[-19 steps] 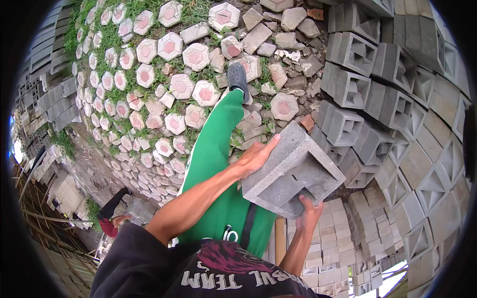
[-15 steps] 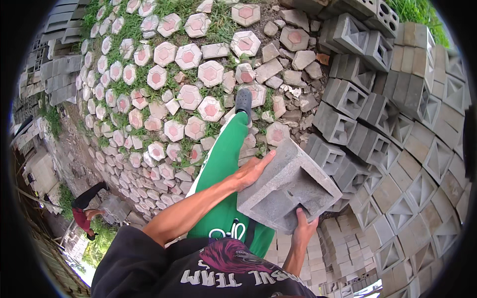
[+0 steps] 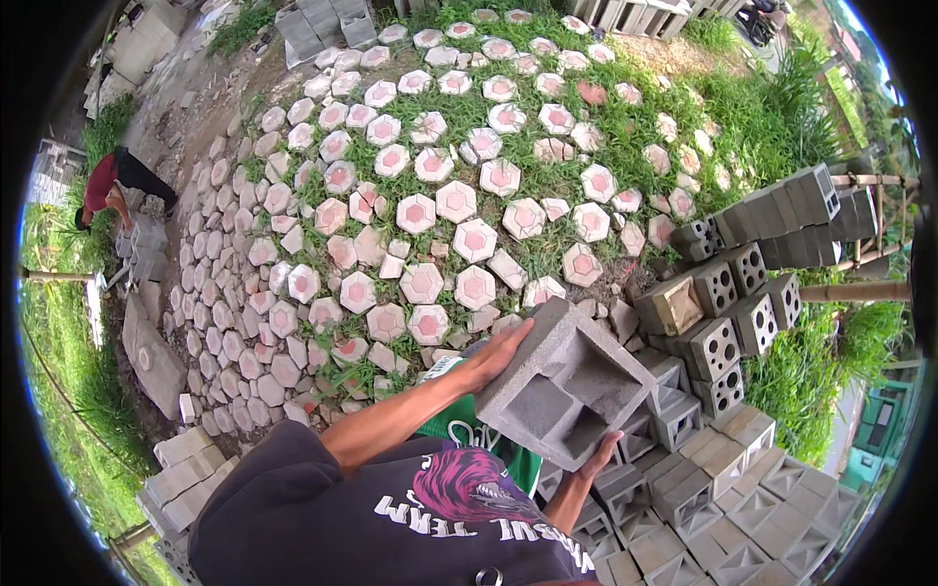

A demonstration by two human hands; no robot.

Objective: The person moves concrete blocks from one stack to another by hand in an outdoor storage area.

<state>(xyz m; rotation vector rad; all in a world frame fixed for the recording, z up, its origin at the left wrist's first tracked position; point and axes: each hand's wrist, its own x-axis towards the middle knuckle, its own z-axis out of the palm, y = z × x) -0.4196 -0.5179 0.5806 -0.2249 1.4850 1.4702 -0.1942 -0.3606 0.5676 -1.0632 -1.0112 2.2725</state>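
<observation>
Your left hand [image 3: 493,359] and right hand [image 3: 600,455] clasp the hollow concrete block [image 3: 567,383] between them; if the right slips, the block could drop onto the stacked blocks [image 3: 681,488] beside that hand.

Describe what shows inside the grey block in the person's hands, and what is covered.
Inside the grey block are separate recesses, with no loose object visible in them. The left hand and right hand cover parts of its sides; its far face is hidden.
</observation>
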